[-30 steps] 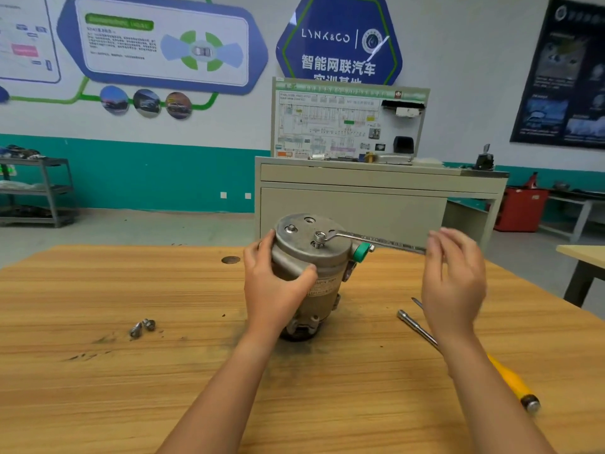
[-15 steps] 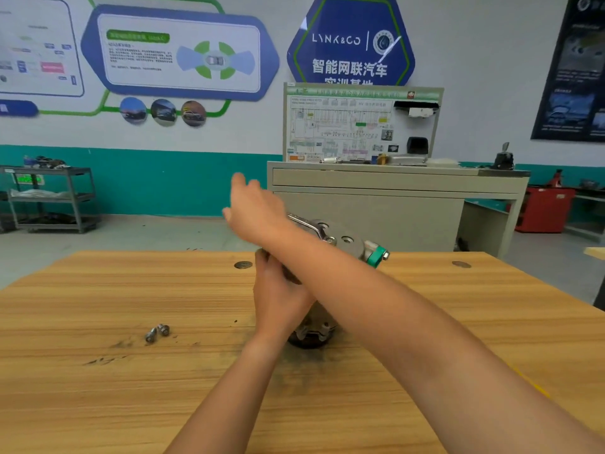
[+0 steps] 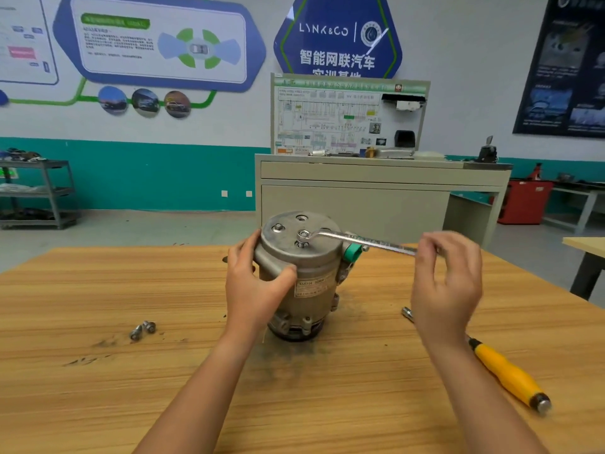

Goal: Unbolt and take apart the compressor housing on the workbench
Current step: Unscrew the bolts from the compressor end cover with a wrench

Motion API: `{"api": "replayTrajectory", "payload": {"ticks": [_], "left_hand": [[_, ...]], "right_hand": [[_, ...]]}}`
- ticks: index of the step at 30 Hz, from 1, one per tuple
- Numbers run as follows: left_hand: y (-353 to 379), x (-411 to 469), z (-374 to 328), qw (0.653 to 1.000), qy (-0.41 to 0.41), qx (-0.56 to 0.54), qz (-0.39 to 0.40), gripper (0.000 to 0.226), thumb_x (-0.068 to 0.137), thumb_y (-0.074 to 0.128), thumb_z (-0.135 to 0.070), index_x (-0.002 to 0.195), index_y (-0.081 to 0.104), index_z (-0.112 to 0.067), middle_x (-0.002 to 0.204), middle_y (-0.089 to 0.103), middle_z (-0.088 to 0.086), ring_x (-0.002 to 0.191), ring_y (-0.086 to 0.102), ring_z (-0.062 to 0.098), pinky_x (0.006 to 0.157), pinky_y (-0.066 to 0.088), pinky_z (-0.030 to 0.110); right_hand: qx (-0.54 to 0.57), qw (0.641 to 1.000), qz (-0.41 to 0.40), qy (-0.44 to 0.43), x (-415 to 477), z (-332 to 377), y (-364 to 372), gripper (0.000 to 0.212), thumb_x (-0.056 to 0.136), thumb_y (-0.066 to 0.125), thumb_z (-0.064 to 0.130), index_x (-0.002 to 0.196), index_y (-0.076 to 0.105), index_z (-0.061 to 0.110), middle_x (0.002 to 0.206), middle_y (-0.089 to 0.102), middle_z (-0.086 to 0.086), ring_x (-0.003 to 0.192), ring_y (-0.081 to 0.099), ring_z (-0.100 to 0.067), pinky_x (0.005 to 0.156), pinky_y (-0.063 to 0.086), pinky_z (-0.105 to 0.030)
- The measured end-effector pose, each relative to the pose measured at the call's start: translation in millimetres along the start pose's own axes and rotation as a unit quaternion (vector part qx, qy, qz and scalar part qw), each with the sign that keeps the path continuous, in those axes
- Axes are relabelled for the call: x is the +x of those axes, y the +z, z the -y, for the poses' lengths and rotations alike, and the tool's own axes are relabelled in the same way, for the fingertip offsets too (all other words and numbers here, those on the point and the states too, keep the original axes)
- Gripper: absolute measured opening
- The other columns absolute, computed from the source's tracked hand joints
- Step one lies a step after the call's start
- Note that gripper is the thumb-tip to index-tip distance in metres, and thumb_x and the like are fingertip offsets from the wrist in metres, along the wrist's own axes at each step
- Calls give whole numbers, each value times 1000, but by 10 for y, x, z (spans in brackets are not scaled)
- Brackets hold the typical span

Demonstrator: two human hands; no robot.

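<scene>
- Compressor housing (image 3: 304,283): stands upright on the desk (image 3: 98,388) at the centre of the frame, end cover up. It is in one piece, with no part lifted off.
- Left hand (image 3: 258,286): its grip is curled round the housing's upper left side, steadying it.
- Ring spanner (image 3: 360,239): the ring sits on the centre bolt (image 3: 303,238) and the handle runs out to the right of the frame.
- Right hand (image 3: 448,283): blurred, with fingers loosely curled at the handle's far end. I cannot tell whether the grip pinches the handle or only pushes it.
- Centre bolt: raised, with thread showing under the head. It looks well backed out but not yet free.
- Seated bolt (image 3: 278,228): upper left on the cover, apparently untouched.
- Two loose bolts (image 3: 143,329): lie lower left on the desk, so they are judged already removed.
- Yellow-handled driver (image 3: 504,375): lies idle at lower right.
- Progress, as a judgement: the unbolting is roughly midway. At least two fasteners are still to come out, and after that the cover must be lifted and the housing separated.
</scene>
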State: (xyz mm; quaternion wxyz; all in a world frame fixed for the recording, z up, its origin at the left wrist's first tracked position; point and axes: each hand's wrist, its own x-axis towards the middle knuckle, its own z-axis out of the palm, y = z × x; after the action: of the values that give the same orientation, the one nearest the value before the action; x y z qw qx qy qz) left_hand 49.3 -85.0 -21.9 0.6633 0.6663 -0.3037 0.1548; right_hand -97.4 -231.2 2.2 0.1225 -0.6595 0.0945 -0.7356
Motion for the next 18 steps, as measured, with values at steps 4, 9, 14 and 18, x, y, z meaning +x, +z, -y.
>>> {"api": "replayTrajectory", "payload": {"ticks": [4, 9, 14, 18], "left_hand": [[52, -6, -47, 1000, 2, 12, 2, 84, 58, 66, -38, 137, 44, -23, 121, 41, -10, 109, 44, 1, 79, 34, 1], [119, 28, -89, 999, 5, 30, 26, 87, 57, 65, -42, 140, 42, -23, 121, 39, -11, 110, 43, 3, 87, 37, 17], [152, 27, -141, 999, 10, 45, 18, 85, 58, 63, -41, 139, 43, -23, 119, 39, -10, 101, 45, -2, 78, 35, 6], [143, 27, -191, 998, 25, 51, 8, 65, 65, 69, -35, 124, 52, -13, 114, 44, -2, 100, 49, 10, 73, 36, 15]], "right_hand": [[-149, 949, 234, 151, 530, -311, 545, 32, 98, 39, 28, 108, 65, 12, 129, 50, -9, 117, 46, -25, 98, 32, -42], [-28, 853, 427, 299, 895, -3, 1422, 58, 96, 27, 50, 127, 49, 6, 155, 5, -7, 139, 19, -28, 111, 16, -44], [-83, 814, 554, 152, 799, 435, 1875, 74, 96, 44, 30, 147, -5, 9, 156, -8, -7, 141, 12, -29, 113, 15, -48], [-222, 803, 550, -59, 512, 896, 1950, 70, 96, 43, 25, 147, -1, 6, 155, -5, -14, 134, 28, -35, 106, 24, -50]]}}
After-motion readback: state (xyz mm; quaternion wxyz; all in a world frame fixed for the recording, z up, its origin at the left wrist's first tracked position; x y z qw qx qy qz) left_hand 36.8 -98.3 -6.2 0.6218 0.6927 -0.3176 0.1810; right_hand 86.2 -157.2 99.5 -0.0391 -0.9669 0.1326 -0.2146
